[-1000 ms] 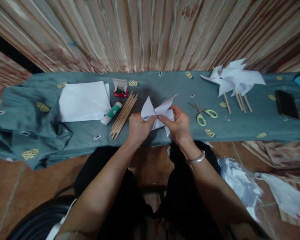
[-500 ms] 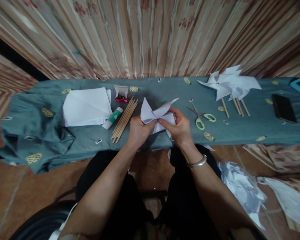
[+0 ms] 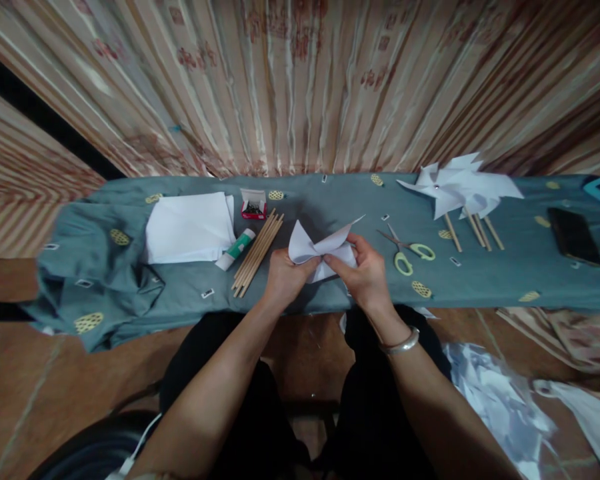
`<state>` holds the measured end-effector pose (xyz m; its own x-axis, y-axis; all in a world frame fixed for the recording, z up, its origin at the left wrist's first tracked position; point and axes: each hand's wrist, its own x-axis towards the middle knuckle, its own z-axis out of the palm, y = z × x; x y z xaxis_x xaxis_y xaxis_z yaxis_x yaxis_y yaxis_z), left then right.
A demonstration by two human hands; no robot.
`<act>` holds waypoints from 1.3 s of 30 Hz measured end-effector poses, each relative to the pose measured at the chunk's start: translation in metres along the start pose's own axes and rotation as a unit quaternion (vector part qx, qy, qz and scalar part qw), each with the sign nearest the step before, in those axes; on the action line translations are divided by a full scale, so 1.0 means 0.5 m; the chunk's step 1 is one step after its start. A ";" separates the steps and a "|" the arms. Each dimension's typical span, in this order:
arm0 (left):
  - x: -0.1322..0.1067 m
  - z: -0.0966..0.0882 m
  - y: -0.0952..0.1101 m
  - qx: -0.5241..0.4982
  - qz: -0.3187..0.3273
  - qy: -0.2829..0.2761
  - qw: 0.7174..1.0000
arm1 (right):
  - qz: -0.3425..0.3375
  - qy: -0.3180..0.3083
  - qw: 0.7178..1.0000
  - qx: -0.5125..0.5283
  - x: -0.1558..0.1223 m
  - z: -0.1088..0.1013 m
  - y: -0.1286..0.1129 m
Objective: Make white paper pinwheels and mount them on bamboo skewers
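A white paper pinwheel (image 3: 337, 241) without a visible stick is held between both hands over the front of the cloth-covered table. My left hand (image 3: 287, 275) grips its left side, thumb pressed near the centre. From the right, my right hand (image 3: 367, 270) pinches it, with its thumb also at the centre and fingers behind the paper. Both thumb tips almost meet there; whatever lies under them is hidden. Left of my left hand lies a bundle of wooden sticks (image 3: 257, 257). Green-handled scissors (image 3: 405, 252) rest open to the right of my right hand.
Left of the sticks are a glue stick (image 3: 236, 249), a small red box of dark pins (image 3: 253, 205) and a paper stack (image 3: 190, 228). Finished pinwheels (image 3: 450, 190) and a black phone (image 3: 574, 235) lie right. A bag of paper scraps (image 3: 500, 400) sits on the floor.
The camera view has shifted, so everything sits slightly lower in the picture. Both hands keep their hold on the paper pinwheel, with thumbs still at its centre.
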<state>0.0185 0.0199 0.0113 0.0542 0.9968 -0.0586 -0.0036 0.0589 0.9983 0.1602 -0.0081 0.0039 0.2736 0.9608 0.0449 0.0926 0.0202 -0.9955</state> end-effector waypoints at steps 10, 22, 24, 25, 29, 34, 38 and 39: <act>-0.007 -0.005 -0.009 0.039 -0.012 -0.036 0.999 | 0.005 -0.004 1.000 -0.020 -0.009 0.000 -0.004; -0.006 -0.006 -0.004 -0.010 -0.046 -0.032 0.998 | 0.027 0.006 0.999 -0.028 -0.010 0.002 0.001; -0.007 -0.007 -0.003 -0.026 -0.059 -0.028 0.998 | 0.026 -0.003 0.999 -0.027 -0.012 0.002 0.000; -0.008 -0.007 -0.003 -0.032 -0.065 -0.027 0.997 | 0.024 -0.008 0.999 -0.028 -0.013 0.001 0.000; -0.011 -0.008 -0.010 -0.055 -0.073 -0.029 0.995 | 0.006 -0.020 0.998 -0.056 -0.019 -0.001 -0.004; -0.015 -0.011 -0.016 -0.079 -0.071 -0.029 0.994 | -0.033 0.000 0.990 -0.140 -0.032 -0.002 -0.019; -0.017 -0.014 -0.017 -0.068 -0.063 -0.026 0.995 | -0.055 0.014 0.981 -0.184 -0.038 0.000 -0.030; -0.017 -0.014 -0.018 -0.063 -0.062 -0.023 0.996 | -0.058 0.014 0.980 -0.188 -0.038 0.001 -0.031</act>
<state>0.0111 0.0115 0.0029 0.1077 0.9783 -0.1772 -0.1185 0.1896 0.9747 0.1532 -0.0267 0.0183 0.2667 0.9496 0.1646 0.4694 0.0212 -0.8828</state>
